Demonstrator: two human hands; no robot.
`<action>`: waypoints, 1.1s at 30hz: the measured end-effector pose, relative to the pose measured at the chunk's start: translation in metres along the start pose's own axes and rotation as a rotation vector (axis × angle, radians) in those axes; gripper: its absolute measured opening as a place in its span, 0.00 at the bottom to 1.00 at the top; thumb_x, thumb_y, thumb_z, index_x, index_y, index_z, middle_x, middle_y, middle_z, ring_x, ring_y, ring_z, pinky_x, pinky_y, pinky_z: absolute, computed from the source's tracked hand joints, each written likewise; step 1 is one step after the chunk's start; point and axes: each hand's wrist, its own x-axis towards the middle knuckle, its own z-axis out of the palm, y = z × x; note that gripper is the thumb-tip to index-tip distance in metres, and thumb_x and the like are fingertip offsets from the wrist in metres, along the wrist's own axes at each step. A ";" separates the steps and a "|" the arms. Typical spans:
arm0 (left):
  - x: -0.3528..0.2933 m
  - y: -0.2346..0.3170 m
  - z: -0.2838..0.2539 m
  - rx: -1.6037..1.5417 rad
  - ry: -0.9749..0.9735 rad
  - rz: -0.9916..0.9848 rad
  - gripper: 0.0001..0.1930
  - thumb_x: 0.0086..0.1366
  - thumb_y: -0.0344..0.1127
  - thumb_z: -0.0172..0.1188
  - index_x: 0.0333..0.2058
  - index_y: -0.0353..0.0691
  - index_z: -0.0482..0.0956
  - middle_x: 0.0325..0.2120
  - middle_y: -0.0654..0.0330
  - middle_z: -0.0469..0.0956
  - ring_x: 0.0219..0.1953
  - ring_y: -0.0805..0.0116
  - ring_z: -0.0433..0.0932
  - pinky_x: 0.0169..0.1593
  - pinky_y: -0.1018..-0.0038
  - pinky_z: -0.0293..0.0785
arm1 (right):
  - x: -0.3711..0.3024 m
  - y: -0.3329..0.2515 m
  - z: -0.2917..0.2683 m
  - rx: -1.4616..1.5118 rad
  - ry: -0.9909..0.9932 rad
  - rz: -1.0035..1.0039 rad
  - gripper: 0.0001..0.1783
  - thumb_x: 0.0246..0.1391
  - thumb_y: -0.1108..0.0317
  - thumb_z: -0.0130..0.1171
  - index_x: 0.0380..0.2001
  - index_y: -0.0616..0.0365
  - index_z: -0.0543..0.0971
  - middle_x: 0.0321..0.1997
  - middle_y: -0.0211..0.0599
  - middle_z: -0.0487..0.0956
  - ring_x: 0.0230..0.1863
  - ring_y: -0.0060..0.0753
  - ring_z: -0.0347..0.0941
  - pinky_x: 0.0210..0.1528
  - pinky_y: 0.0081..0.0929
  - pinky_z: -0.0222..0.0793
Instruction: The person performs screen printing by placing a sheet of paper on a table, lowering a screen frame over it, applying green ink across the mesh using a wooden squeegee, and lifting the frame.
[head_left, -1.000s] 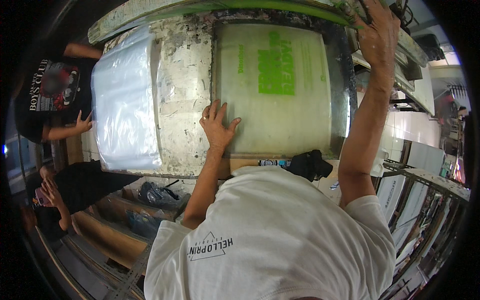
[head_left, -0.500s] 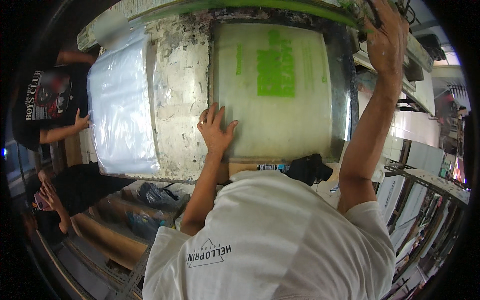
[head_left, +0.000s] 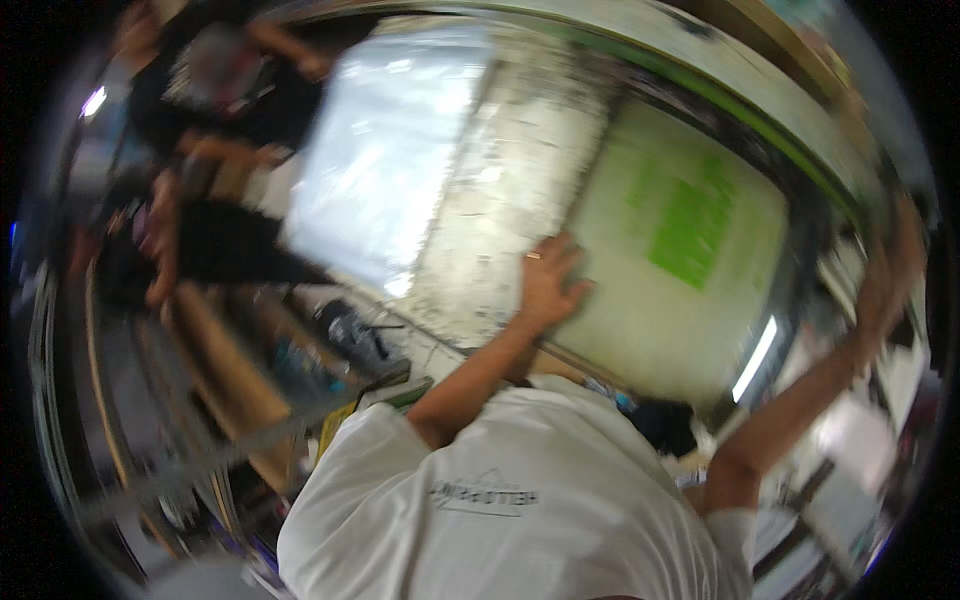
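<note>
In the middle of the view, my left hand (head_left: 550, 285) lies with spread fingers on the near left edge of a framed printing screen (head_left: 625, 310), holding nothing. The screen's pale, yellowish mesh carries a bright green printed block (head_left: 695, 235). My right hand (head_left: 893, 270) is stretched out at the far right, past the screen's dark right side. Motion blur smears its fingers, so any hold there is unclear. Left of the screen, a stack of shiny clear plastic sheets (head_left: 390, 150) lies on the paint-worn table (head_left: 505, 190).
A co-worker in dark clothes (head_left: 160, 100) is at the far left, with a hand (head_left: 270, 155) near the plastic stack. Below the table stand wooden shelves (head_left: 225, 370) with dark plastic bags (head_left: 350, 335). A long green-stained rail (head_left: 720, 100) runs along the far side.
The view has swung and tilted, so the table and screen appear turned clockwise and further right. My left hand stays at the screen's edge. My right hand appears lower and farther right, now blurred.
</note>
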 end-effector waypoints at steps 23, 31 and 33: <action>-0.002 0.015 -0.023 0.018 -0.087 -0.068 0.28 0.50 0.47 0.67 0.50 0.44 0.75 0.59 0.57 0.65 0.60 0.53 0.61 0.57 0.57 0.57 | -0.009 0.035 0.021 -0.306 0.019 -0.130 0.33 0.63 0.43 0.40 0.60 0.55 0.70 0.63 0.44 0.68 0.67 0.51 0.57 0.68 0.55 0.40; -0.006 0.014 -0.022 0.062 -0.081 -0.065 0.28 0.51 0.47 0.67 0.50 0.44 0.75 0.58 0.57 0.65 0.60 0.53 0.61 0.58 0.57 0.56 | -0.014 0.028 0.020 -0.292 -0.025 -0.049 0.29 0.61 0.48 0.44 0.59 0.52 0.71 0.64 0.41 0.68 0.68 0.50 0.56 0.69 0.56 0.37; -0.006 0.014 -0.022 0.046 -0.085 -0.070 0.28 0.51 0.47 0.67 0.50 0.44 0.75 0.58 0.57 0.65 0.60 0.53 0.60 0.58 0.57 0.57 | -0.011 0.022 0.019 -0.323 -0.011 -0.050 0.28 0.61 0.49 0.46 0.59 0.52 0.71 0.64 0.41 0.68 0.68 0.51 0.56 0.69 0.55 0.38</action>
